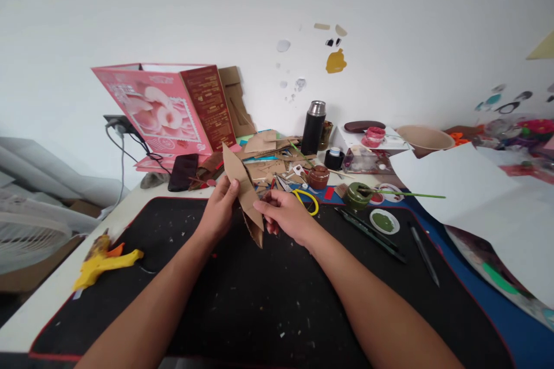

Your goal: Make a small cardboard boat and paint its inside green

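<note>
Both hands hold a folded piece of cardboard point(244, 185), brown and pointed at its ends, tilted above the black mat point(259, 311). My left hand point(220, 207) grips its left edge, thumb on the near face. On the right side, my right hand point(283, 213) pinches the lower part with thumb and fingers. A lower flap of the cardboard hangs apart from the upper layer. Just beyond my right hand lie scissors point(308, 200) with yellow handles, partly covered by the hand.
A yellow glue gun point(106, 262) lies at the left. Behind are cardboard scraps point(264, 170), a phone point(182, 173), a pink box point(160, 109) and a black flask point(313, 130). An open green paint jar point(357, 197), a lid with green paint point(384, 221) and a utility knife point(370, 233) lie right.
</note>
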The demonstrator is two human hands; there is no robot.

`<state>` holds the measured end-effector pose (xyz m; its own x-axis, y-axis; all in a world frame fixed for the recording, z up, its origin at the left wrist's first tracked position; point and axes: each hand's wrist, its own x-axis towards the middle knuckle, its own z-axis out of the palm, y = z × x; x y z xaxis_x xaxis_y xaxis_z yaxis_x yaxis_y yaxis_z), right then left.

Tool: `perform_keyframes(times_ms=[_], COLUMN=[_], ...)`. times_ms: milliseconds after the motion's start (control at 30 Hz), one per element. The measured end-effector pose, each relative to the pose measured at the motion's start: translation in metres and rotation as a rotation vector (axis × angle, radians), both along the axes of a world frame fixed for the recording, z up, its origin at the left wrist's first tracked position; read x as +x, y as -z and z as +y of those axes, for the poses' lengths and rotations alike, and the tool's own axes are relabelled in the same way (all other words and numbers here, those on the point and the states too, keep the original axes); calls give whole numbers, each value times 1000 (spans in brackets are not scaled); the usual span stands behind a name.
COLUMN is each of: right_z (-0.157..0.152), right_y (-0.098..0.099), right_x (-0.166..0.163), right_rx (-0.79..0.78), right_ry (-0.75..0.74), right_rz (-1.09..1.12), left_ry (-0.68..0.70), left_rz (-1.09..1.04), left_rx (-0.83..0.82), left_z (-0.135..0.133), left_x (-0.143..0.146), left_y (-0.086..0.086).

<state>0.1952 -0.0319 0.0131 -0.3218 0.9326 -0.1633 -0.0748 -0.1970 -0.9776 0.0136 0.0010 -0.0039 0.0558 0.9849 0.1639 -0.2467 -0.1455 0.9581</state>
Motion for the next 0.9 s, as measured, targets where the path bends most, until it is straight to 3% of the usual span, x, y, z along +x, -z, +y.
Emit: perform_keyframes(times_ms=[100, 267, 600, 900], right_z=[0, 1, -2, -4], right_y=[0, 1, 13, 15], right_x=[0, 0, -5, -9], right_rx=[3, 19, 57, 44], right_ry=[14, 29, -107, -128], right_rz=[8, 8, -72, -148], left_ry=[74, 139, -30, -62], left_rz=[-99, -168, -228, -219], left_rx=[-147, -216, -273, -251], left_z=[-2, -5, 2, 4], left_x=[4, 8, 4, 2], left_y=[3, 1, -2, -2])
